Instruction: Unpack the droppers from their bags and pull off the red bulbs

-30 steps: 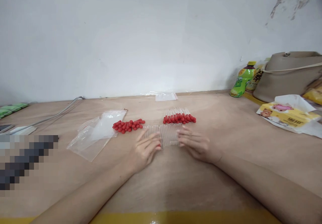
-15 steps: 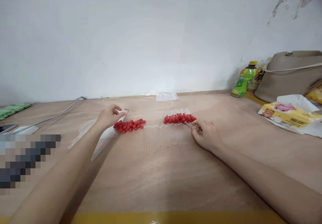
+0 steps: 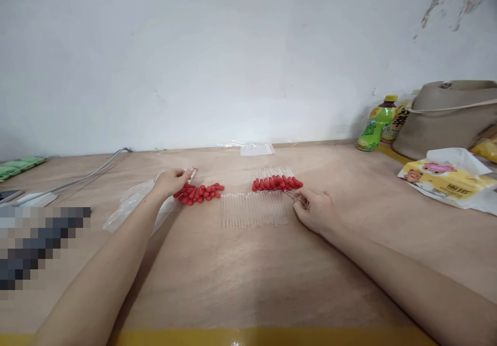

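Observation:
My left hand [image 3: 174,181] is closed in a pinch at the back left, behind a loose bunch of red drop-shaped beads [image 3: 200,194]. A small pale piece shows at its fingertips, too small to name. My right hand [image 3: 319,208] pinches a thin, pale, pointed tool [image 3: 292,196]; its kind is unclear. The tool's tip is beside the right end of a clear hair comb [image 3: 275,171] with a row of red beads along its near edge. In front of that lies a bare clear comb [image 3: 254,211], teeth towards me.
A clear plastic bag [image 3: 130,206] lies under my left forearm. Behind the combs is a small zip bag [image 3: 257,149]. At right stand a green bottle [image 3: 376,123], a taupe bag [image 3: 446,115] and a yellow tissue pack [image 3: 446,177]. A grey cable [image 3: 83,174] runs at left.
My left hand has come slightly down and its fingers have closed into a pinch. My right hand has shifted very slightly left, still with the thin tool.

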A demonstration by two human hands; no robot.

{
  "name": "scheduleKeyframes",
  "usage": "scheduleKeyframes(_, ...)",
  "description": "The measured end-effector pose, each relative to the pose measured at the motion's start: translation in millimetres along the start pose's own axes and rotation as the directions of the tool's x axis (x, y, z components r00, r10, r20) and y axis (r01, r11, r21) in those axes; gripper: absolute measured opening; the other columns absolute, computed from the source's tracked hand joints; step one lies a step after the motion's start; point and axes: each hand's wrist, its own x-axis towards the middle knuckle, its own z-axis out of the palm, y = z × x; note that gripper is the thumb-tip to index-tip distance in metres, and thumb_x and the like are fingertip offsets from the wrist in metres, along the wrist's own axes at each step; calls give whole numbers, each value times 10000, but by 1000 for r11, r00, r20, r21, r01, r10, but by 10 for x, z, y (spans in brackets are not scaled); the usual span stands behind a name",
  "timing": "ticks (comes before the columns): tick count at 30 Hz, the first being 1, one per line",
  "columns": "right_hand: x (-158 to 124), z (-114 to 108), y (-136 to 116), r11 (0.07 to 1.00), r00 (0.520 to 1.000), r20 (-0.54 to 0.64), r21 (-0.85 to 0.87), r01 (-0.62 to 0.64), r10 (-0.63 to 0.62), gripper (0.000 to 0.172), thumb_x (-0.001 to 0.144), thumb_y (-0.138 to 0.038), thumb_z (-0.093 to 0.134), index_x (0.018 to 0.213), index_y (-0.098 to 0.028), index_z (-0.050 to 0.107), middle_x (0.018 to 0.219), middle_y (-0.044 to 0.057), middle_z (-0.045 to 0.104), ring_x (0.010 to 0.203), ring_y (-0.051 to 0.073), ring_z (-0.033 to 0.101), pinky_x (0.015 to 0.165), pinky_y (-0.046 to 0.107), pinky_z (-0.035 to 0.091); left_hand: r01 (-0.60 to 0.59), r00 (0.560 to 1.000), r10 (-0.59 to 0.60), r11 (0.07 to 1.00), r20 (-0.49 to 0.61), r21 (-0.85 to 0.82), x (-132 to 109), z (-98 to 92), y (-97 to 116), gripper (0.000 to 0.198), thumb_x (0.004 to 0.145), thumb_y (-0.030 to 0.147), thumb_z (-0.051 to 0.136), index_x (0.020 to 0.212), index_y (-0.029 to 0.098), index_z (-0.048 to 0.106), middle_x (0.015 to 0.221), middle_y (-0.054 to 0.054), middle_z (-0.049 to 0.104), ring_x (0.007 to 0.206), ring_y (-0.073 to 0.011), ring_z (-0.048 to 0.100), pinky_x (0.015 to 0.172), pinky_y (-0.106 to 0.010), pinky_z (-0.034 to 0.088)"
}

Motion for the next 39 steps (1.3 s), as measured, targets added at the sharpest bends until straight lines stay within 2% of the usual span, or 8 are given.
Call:
scheduleKeyframes(4,-20,-12,-44,998,999,-24,-40,39,-40,184,697,-183,451,776,-217,613,680,-12,647,643,143,584,653,279,267,5,998,-4,1000,-60,24,-37,-33,42,466,757,565,358,765,184,626,777,-59,666,755,-218,594,589,-256,399)
scheduleKeyframes(13,-45,4,-99,993,994,-7,-35,109,-109,229,748,-183,451,849,-229,651,771,-1,685,632,121,578,667,288,250,21,993,-17,999,-117,39,-66,-73,23,344,726,506,471,767,195,613,833,-52,666,789,-217,599,596,-259,397)
scheduleKeyframes(19,-63,27,-105,984,984,15,-17,175,-175,212,780,-239,474,898,-231,651,885,26,681,773,151,592,730,303,278,43,982,-43,999,-183,-3,-108,-142,93,295,733,467,500,764,197,615,796,-39,669,736,-208,602,574,-261,393)
scheduleKeyframes(23,-63,19,-109,983,982,61,-13,182,-180,213,799,-276,476,916,-235,649,896,35,674,814,173,586,763,334,288,-129,970,128,992,-206,6,-225,-51,309,265,741,440,507,746,199,618,769,-23,665,712,-186,596,598,-254,397)
scheduleKeyframes(26,-57,14,-110,977,974,81,4,213,-213,215,815,-321,482,927,-241,648,935,40,669,867,188,575,799,357,292,-319,944,313,946,-99,-50,-367,131,551,246,755,414,499,731,201,619,712,-9,658,662,-163,589,604,-248,411)
scheduleKeyframes(31,-43,2,-113,978,976,72,45,204,-207,240,856,-344,439,961,-245,630,947,38,670,896,187,571,813,367,294,-563,824,567,821,17,-97,-531,451,965,217,749,399,544,784,197,616,819,-29,650,748,-177,590,648,-268,425)
scheduleKeyframes(34,-28,-10,-106,983,983,71,81,163,-169,257,877,-339,399,926,-242,632,925,33,669,878,182,571,812,363,294,-608,788,614,788,43,-98,-499,552,1150,256,736,416,573,860,194,604,886,-41,640,833,-197,580,716,-289,420)
scheduleKeyframes(39,19,-18,-59,992,998,52,123,30,-37,360,903,-345,319,783,-218,634,783,24,653,794,171,565,726,308,328,-585,802,592,806,84,-95,-356,619,1311,260,729,444,574,756,187,598,809,-35,644,766,-193,583,704,-293,411)
